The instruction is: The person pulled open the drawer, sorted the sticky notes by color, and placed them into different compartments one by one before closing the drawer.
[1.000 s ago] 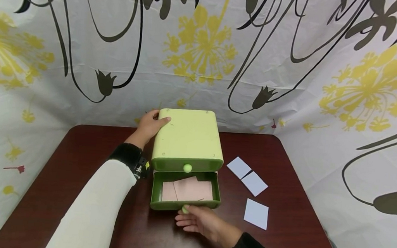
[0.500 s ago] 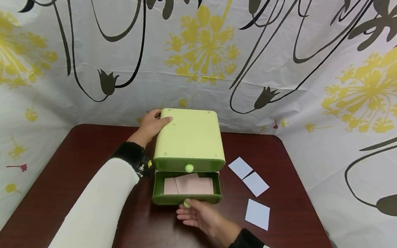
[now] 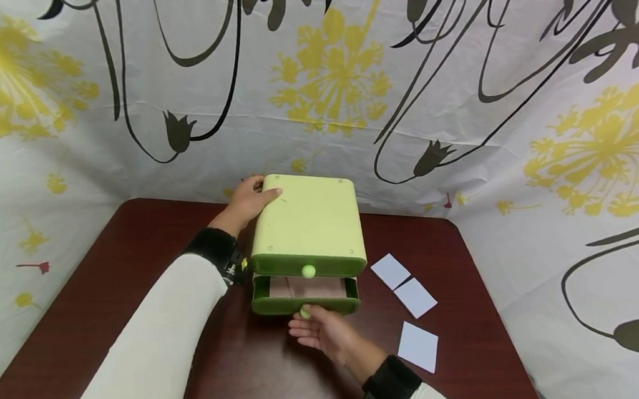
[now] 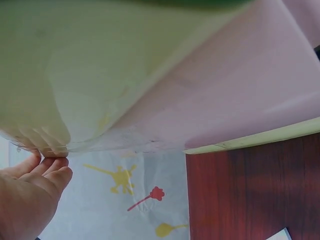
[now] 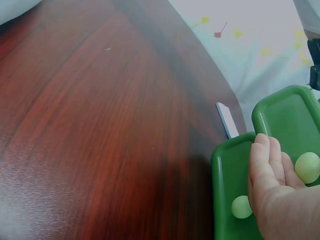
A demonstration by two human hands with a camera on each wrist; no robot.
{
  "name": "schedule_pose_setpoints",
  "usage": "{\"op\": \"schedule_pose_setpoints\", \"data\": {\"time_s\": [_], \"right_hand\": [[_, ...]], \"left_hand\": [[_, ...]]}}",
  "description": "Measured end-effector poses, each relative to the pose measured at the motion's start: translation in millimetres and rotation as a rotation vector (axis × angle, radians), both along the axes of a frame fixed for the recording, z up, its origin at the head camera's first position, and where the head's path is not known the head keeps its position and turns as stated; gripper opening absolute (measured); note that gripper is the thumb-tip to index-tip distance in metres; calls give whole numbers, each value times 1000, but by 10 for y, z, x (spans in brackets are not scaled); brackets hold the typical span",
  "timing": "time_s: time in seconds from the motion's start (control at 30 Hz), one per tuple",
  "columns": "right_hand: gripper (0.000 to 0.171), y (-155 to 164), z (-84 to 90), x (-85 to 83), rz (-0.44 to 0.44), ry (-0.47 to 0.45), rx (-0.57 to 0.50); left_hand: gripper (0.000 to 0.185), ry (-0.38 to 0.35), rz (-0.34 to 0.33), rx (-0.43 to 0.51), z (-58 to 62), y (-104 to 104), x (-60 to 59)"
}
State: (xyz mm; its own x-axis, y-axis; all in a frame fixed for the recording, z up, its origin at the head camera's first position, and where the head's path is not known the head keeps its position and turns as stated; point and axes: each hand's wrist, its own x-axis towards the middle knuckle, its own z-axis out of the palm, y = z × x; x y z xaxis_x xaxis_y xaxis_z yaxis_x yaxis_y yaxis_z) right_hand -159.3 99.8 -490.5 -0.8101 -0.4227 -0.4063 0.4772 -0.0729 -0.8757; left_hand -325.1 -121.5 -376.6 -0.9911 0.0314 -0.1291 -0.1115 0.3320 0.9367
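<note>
A pale yellow two-drawer desktop organizer [image 3: 310, 217] with green fronts stands on the table. My left hand [image 3: 248, 200] holds its rear left corner, thumb on top and fingertips against the rear edge in the left wrist view. The lower drawer [image 3: 266, 307] is partly pulled out, with pink paper squares [image 3: 318, 289] in it; the upper drawer [image 3: 269, 263] is closed. My right hand [image 3: 333, 338] has its thumb on the lower drawer's round knob [image 3: 304, 313]. Straight fingers of that hand [image 5: 262, 155] show in the right wrist view, where its thumb is hidden.
Three pale blue paper squares [image 3: 418, 346] lie right of the organizer on the dark red-brown table [image 3: 139, 267]. Behind and at both sides hangs a white cloth [image 3: 323, 150] with a flower print.
The lower drawer has slid inward, away from me, and less of the pink paper shows. My right hand has moved with it. My left hand stays on the corner.
</note>
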Motion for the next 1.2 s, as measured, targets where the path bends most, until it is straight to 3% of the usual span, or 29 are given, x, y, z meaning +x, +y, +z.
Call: {"op": "schedule_pose_setpoints", "data": {"time_s": [0.77, 1.2], "right_hand": [[50, -109, 24, -245, -89, 12, -37], [48, -121, 65, -298, -98, 21, -21]], "left_hand": [[70, 16, -3, -10, -16, -3, -4], [70, 4, -2, 0, -13, -11, -8]]}}
